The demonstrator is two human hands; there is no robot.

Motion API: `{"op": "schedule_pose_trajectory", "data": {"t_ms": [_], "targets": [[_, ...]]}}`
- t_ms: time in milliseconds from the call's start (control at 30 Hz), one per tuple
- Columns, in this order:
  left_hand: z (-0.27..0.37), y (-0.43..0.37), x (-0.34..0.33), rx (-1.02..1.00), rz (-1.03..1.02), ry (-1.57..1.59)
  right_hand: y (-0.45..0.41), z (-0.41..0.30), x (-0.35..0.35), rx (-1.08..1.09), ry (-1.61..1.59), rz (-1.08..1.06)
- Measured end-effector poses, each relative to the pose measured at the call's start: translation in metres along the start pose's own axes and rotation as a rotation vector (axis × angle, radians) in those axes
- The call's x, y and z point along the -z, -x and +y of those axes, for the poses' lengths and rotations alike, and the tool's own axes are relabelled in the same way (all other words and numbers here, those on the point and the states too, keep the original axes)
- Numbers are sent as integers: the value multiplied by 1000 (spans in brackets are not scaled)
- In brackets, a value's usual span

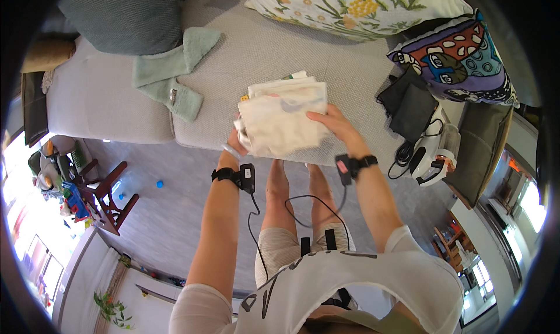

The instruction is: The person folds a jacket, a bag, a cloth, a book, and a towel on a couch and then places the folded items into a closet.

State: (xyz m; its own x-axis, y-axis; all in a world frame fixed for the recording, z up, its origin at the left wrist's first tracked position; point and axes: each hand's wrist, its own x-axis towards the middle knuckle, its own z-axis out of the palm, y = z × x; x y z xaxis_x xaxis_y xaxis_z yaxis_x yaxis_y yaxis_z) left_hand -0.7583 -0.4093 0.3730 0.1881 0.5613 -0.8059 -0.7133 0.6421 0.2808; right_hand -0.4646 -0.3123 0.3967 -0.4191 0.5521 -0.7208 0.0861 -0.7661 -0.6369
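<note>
A stack of folded cream cloth (pixel 284 124) is held in front of me, over the front edge of the grey sofa seat (pixel 345 71). Its near side is slightly blurred, and a small yellow tag (pixel 244 98) shows at its left. My left hand (pixel 238 137) grips the left edge, its fingers mostly hidden by the fabric. On the right side, my right hand (pixel 334 122) has its thumb on top of the cloth and the other fingers underneath, out of sight. Both wrists wear black straps with small cabled boxes.
A pale green towel (pixel 166 73) lies left on the sofa. Floral (pixel 363 10) and patterned cushions (pixel 459 62) rest at the back and right. Beside them are a dark cloth pouch (pixel 409 102) and a white handheld vacuum cleaner (pixel 437 154). A dark wooden stool (pixel 105 194) stands on the floor.
</note>
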Motion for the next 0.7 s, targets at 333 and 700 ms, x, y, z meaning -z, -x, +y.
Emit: {"op": "schedule_pose_trajectory", "data": {"t_ms": [333, 700], "targets": [[6, -35, 17, 107, 221, -313, -22, 52, -11, 215, 649, 424], [154, -56, 101, -191, 1496, -690, 23, 103, 40, 240, 160, 480]]}}
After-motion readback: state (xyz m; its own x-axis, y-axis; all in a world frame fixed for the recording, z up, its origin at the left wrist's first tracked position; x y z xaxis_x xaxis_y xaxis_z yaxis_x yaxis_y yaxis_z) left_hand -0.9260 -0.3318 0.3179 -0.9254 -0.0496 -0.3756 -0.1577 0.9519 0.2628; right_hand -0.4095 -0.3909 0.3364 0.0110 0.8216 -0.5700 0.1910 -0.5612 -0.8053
